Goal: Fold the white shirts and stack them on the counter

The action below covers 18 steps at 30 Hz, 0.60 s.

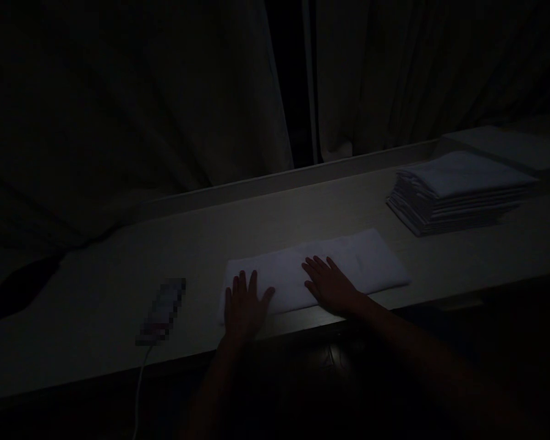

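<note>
A white cloth (371, 263), folded into a long strip, lies flat along the front of the table. My left hand (246, 308) rests palm down on its left end, fingers spread. Near the middle of the cloth, my right hand (329, 284) also lies flat, its fingers stretched out. Neither hand grips anything. To the right and farther back stands a stack of folded white cloths (462, 189), apart from both hands.
The pale table (302, 208) runs across the dim view, with a raised ledge (256, 184) at its back. Dark curtains (187, 91) hang behind it. At left lies a blurred-out object (162, 311) with a white cable (140, 385). A pale flat-topped box shape (504, 143) sits far right.
</note>
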Each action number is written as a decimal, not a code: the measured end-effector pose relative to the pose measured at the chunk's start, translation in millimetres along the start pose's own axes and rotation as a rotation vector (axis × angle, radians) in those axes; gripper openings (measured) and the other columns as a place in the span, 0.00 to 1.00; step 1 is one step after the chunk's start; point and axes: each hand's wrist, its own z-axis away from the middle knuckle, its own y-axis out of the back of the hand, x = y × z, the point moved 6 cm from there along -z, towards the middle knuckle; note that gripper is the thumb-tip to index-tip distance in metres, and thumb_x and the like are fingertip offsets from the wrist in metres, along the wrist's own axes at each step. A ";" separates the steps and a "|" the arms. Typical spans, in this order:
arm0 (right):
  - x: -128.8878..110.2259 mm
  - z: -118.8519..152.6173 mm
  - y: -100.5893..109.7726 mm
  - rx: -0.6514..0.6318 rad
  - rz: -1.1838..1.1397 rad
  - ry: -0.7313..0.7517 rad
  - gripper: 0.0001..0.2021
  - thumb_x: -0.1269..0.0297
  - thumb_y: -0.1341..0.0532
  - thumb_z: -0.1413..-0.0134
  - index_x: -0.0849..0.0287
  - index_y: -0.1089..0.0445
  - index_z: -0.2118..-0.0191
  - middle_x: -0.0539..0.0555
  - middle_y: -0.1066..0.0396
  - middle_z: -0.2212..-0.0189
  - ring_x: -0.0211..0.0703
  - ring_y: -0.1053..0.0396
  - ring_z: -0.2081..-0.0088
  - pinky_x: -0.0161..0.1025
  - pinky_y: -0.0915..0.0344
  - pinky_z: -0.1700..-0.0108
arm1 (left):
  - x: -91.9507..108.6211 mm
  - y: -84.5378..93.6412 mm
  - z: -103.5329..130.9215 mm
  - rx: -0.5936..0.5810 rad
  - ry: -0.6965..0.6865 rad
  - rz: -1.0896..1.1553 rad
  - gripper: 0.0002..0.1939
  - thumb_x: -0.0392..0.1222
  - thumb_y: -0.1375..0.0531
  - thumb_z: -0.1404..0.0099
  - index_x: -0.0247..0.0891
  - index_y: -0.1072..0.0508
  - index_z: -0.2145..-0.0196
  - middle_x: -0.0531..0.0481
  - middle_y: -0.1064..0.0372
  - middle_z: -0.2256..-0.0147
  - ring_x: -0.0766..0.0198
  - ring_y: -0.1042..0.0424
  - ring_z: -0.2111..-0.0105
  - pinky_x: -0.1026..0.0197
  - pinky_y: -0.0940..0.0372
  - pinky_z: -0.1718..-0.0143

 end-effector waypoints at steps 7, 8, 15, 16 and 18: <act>1.2 -0.2 -3.7 -0.008 -0.008 0.001 0.28 0.51 0.58 0.31 0.55 0.51 0.31 0.53 0.55 0.31 0.51 0.58 0.31 0.55 0.61 0.31 | -45.4 -3.1 -14.4 0.003 0.054 -0.015 0.44 0.66 0.56 0.35 0.29 0.48 0.34 0.32 0.59 0.32 0.42 0.58 0.32 0.41 0.58 0.35; 2.1 -0.1 -3.8 -0.005 -0.007 -0.001 0.28 0.51 0.58 0.31 0.55 0.51 0.31 0.53 0.55 0.31 0.51 0.58 0.31 0.55 0.61 0.31 | -44.0 -2.9 -13.7 0.011 0.049 -0.024 0.44 0.66 0.56 0.35 0.29 0.48 0.33 0.32 0.59 0.32 0.42 0.58 0.32 0.41 0.58 0.35; -9.3 -11.4 -6.0 0.003 0.031 -0.030 0.28 0.50 0.56 0.32 0.57 0.48 0.32 0.56 0.52 0.32 0.55 0.58 0.31 0.59 0.62 0.32 | -39.3 -3.5 -10.6 0.055 0.058 -0.093 0.44 0.67 0.58 0.35 0.30 0.50 0.33 0.33 0.56 0.32 0.44 0.56 0.33 0.42 0.57 0.36; -18.9 -15.9 -7.7 0.015 0.035 -0.014 0.29 0.50 0.56 0.32 0.58 0.49 0.32 0.57 0.52 0.32 0.55 0.59 0.31 0.60 0.63 0.32 | -39.5 -3.9 -10.8 0.059 0.052 -0.104 0.45 0.67 0.59 0.35 0.30 0.50 0.33 0.33 0.56 0.32 0.43 0.56 0.33 0.42 0.56 0.36; -44.5 -27.0 -14.5 0.031 0.028 0.058 0.31 0.47 0.57 0.33 0.60 0.50 0.32 0.59 0.53 0.32 0.54 0.60 0.31 0.59 0.63 0.32 | -39.8 -4.9 -11.1 0.068 0.031 -0.122 0.45 0.68 0.59 0.35 0.29 0.50 0.33 0.32 0.55 0.33 0.43 0.55 0.33 0.42 0.56 0.36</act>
